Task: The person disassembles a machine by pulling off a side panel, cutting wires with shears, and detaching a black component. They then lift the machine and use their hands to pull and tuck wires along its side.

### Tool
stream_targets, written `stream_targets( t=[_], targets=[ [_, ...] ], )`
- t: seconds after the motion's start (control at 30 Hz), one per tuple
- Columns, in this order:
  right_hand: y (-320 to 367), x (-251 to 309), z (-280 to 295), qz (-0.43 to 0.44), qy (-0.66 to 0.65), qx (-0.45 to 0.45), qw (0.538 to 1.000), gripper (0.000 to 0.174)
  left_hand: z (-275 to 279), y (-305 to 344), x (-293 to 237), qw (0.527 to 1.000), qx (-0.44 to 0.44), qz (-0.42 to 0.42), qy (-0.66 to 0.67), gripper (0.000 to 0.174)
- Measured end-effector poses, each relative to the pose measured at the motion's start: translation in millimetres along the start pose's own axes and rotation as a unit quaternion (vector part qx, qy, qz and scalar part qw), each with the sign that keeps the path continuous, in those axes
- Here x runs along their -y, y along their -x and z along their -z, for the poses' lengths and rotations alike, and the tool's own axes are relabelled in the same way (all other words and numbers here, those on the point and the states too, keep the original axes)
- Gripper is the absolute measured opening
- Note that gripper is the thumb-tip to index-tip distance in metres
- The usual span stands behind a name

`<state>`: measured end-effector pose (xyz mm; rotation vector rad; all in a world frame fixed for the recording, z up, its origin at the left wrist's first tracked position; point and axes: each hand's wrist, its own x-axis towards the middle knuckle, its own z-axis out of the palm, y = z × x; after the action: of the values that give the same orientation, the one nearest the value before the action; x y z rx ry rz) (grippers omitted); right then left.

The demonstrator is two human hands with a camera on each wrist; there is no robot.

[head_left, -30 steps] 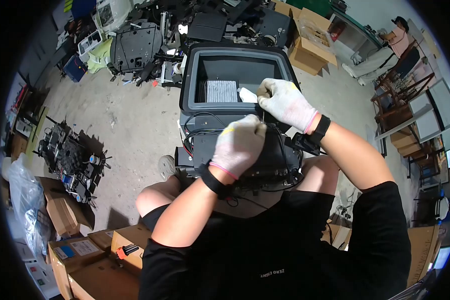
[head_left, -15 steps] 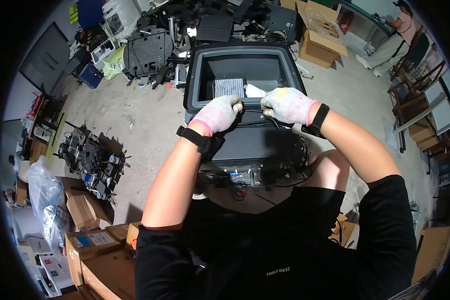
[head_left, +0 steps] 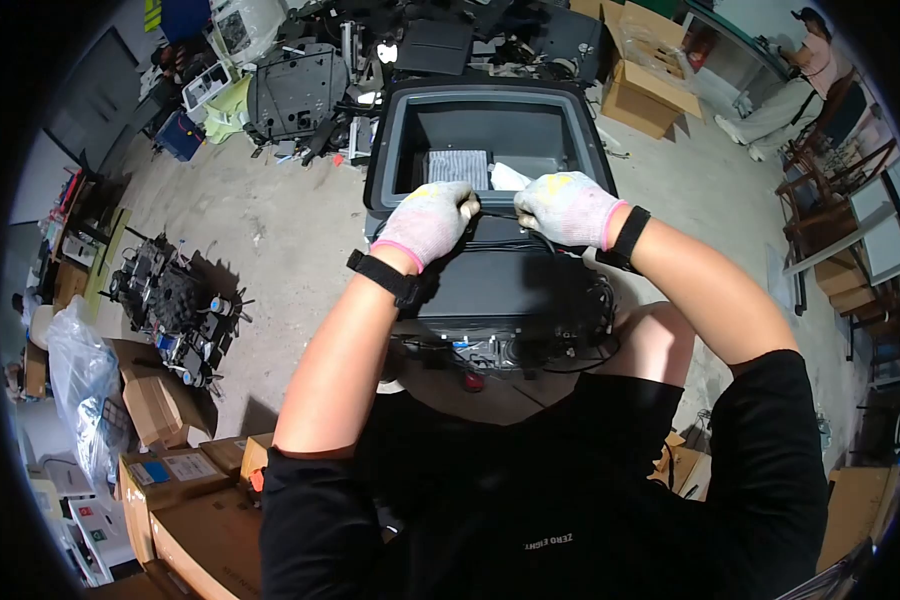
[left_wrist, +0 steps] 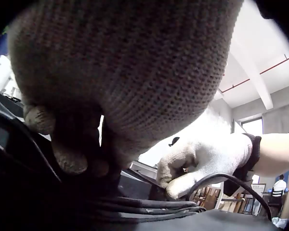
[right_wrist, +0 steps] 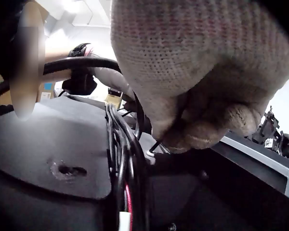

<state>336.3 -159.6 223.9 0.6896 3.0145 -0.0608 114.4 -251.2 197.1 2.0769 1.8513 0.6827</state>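
A black bin with a grey rim (head_left: 490,98) has a black cover (head_left: 505,285) in front of it, with black cables (right_wrist: 125,144) along it. In a white knit glove, the left hand (head_left: 430,222) is curled at the bin's near edge, gripping what appears to be a thin black cable; its fingertips are in shadow in the left wrist view. The gloved right hand (head_left: 572,210) pinches a thin black piece (right_wrist: 155,146) between thumb and fingers, a short gap from the left. Inside the bin lie a pleated grey filter (head_left: 457,170) and something white (head_left: 510,178).
Dark parts (head_left: 300,95) are piled behind the bin. Open cardboard boxes stand at the back right (head_left: 650,95) and lower left (head_left: 195,500). A machine assembly (head_left: 170,300) sits on the floor at left. Someone (head_left: 805,80) sits at the upper right.
Over the last second the left hand moved forward to the bin's near edge, and the right came down beside it. Since half a second ago both have barely shifted.
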Motion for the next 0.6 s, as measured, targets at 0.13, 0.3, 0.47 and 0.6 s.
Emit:
stream_targets(
  t=[0.13, 0.3, 0.47, 0.6],
  targets=[
    [-1, 0, -2, 0.014, 0.03, -0.001, 0.999, 0.02, 1, 6, -8, 0.999, 0.0, -0.018, -0.046, 0.024],
    [-1, 8, 2, 0.072, 0.05, -0.032, 0.996, 0.014, -2, 17, -7, 0.988, 0.022, -0.037, -0.152, 0.025],
    [-3, 7, 5, 0.084, 0.058, -0.012, 0.995, 0.012, -7, 19, -1, 0.976, -0.032, -0.093, -0.194, 0.022],
    [-8, 8, 5, 0.085, 0.105, 0.007, 0.991, 0.012, -3, 22, -8, 0.978, -0.04, -0.093, -0.182, 0.023]
  ],
)
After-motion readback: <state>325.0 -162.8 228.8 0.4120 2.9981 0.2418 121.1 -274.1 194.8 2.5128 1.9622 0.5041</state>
